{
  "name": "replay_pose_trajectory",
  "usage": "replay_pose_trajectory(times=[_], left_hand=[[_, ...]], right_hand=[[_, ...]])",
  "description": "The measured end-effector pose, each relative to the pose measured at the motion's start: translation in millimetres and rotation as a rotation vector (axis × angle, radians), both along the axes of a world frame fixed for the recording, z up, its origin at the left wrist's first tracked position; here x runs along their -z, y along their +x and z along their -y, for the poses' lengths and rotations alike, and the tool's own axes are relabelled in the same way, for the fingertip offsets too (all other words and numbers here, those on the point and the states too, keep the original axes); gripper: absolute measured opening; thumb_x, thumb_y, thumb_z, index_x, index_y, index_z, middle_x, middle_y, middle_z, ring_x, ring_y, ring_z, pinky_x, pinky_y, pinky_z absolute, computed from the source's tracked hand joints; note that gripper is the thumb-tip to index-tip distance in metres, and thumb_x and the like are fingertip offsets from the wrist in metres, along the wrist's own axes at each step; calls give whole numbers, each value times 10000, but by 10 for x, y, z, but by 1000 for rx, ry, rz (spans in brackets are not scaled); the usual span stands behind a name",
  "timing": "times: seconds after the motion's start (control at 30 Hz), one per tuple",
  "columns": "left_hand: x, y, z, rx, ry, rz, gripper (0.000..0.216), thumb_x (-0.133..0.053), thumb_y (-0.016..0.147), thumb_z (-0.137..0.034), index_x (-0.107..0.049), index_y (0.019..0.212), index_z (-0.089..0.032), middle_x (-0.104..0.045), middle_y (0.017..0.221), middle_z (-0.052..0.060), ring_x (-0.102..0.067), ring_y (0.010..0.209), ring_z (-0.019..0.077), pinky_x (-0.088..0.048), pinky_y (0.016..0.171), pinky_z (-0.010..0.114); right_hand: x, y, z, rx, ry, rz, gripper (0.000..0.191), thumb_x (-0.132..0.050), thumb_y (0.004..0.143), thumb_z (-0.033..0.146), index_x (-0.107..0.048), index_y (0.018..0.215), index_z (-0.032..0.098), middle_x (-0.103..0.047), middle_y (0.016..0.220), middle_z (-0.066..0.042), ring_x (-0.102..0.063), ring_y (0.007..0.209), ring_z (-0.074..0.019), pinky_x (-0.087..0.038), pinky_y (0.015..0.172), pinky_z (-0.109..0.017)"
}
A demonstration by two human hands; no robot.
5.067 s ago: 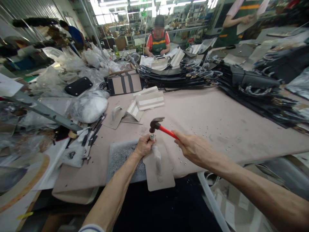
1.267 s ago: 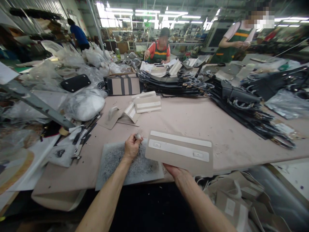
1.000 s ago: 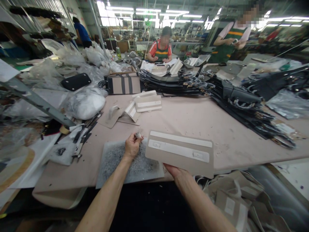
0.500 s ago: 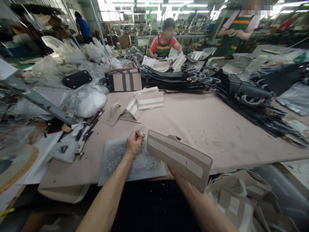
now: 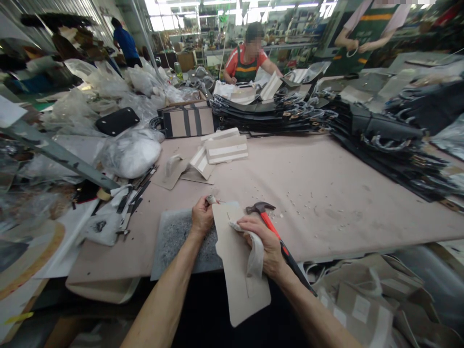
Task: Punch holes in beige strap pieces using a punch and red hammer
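Note:
My right hand [image 5: 267, 244] is closed on a beige panel [image 5: 232, 270], gripping the pale strap handle [image 5: 255, 258] looped across its face. The panel stands tilted in front of me, its lower end past the table's front edge. Thin slits show in it near the handle's ends. Between the thumb and fingers of my left hand [image 5: 201, 216] is a small metal cylinder [image 5: 210, 199], close to the panel's top corner. Below that hand lies a scuffed grey board [image 5: 168, 244]. A claw hammer [image 5: 270, 222] with a red and black handle rests beside my right hand, partly behind the forearm.
Several beige panels [image 5: 228, 149] lie at the table's middle. Stacked black bag pieces [image 5: 271, 118] line the back and right. Plastic bags [image 5: 130, 152] heap up by a metal post [image 5: 61, 152] at left. Beige pieces [image 5: 362, 304] fill the lower right. A co-worker [image 5: 250, 60] sits opposite.
My right hand has turned the panel over, so its handle side now faces me instead of the side with pale strips. The hammer, hidden before, has come into sight. My left hand stays nearly in place.

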State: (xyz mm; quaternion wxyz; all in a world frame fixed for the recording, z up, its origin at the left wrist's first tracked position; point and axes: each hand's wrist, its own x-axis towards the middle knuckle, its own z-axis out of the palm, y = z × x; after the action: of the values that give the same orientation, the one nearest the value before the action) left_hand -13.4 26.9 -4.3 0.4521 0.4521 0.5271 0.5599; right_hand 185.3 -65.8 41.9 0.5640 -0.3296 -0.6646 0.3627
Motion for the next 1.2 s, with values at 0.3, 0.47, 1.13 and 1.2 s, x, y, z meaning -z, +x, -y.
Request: replay_pose_trajectory(times=[0.3,0.47,1.13,1.2], left_hand=[[41,-30,-16,-66,19,72,310,-756,738,-347,-651,954,-150,-749,884,58,-703,791,167,-550,751,281],[23,-28,1,-131,47,173,372,-775,735,-390,-632,965,-136,-748,881,67,-704,771,164,-562,770,303],[-36,-7,127,51,-49,86,363,-772,797,-341,-636,1079,-157,-773,907,74,-744,819,198,-599,790,309],[-34,-1,130,68,-57,56,340,-762,809,-339,-641,1072,-161,-772,908,71,-743,820,200,-602,786,305]], right_hand=[[123,-8,4,-38,176,296,368,-517,935,110,-592,1273,234,-593,1215,-120,-589,1130,-208,-531,921,-383],[260,-53,-11,17,257,455,478,-394,889,12,-596,1276,207,-605,1236,-137,-575,1185,-217,-532,951,-406],[407,-149,-27,-6,127,618,317,-407,940,129,-617,1174,169,-645,1160,-125,-568,1016,-242,-480,823,-408],[422,-141,-44,-19,106,597,332,-401,945,137,-621,1191,177,-650,1162,-120,-562,1022,-242,-473,836,-410]])
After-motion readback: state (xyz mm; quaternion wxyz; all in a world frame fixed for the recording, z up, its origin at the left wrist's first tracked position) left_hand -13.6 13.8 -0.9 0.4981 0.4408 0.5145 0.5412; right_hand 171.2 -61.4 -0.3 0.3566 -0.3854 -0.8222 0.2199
